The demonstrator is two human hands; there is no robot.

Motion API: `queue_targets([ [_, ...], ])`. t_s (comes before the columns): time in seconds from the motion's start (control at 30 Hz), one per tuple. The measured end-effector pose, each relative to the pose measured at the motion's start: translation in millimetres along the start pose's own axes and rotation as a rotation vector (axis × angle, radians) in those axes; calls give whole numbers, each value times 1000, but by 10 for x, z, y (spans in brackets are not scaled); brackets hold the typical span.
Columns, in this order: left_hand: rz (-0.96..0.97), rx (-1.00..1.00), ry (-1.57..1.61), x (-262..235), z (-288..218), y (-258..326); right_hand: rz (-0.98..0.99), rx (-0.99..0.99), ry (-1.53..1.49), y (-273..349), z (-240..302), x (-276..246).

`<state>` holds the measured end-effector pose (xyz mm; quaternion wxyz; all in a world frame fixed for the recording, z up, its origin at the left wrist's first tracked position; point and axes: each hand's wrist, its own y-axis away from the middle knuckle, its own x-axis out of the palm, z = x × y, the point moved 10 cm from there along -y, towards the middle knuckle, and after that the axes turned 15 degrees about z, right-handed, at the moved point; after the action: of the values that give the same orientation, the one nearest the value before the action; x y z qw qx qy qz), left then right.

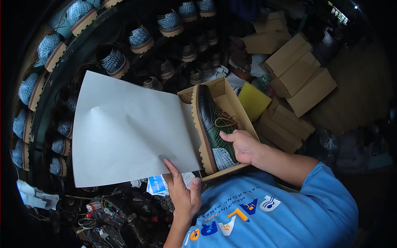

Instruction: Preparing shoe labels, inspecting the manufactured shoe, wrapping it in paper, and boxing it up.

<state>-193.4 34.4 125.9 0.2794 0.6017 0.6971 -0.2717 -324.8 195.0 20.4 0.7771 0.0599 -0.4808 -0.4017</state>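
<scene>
My left hand (184, 192) pinches the lower right corner of a large grey sheet of paper (124, 132), held flat over the left side of an open cardboard shoe box (231, 103). My right hand (244, 145) rests on a dark green textured shoe (211, 120) with a tan ridged sole and brown laces, lying on its side in the box. The paper hides the box's left part.
Racks of blue textured shoes (111, 62) with tan soles curve along the left and top. Stacked closed cardboard boxes (297, 74) and a yellow box (253, 101) sit to the right. Small cards (157, 184) and clutter lie below the paper.
</scene>
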Motion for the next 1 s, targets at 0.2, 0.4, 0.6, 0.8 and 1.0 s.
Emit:
queue_targets([
  [0.2, 79, 121, 183, 195, -41, 28, 32, 131, -107, -15, -253, 38],
  [0.4, 127, 195, 143, 438, -9, 134, 27, 228, -74, -39, -453, -50],
  [0.6, 437, 135, 224, 642, 68, 226, 80, 252, -145, -46, -458, 71],
  [0.8, 643, 60, 220, 644, 87, 399, 1, 196, -31, -10, -419, 5],
  [1.0, 576, 371, 522, 406, -222, 133, 462, 151, -110, 130, -423, -110],
])
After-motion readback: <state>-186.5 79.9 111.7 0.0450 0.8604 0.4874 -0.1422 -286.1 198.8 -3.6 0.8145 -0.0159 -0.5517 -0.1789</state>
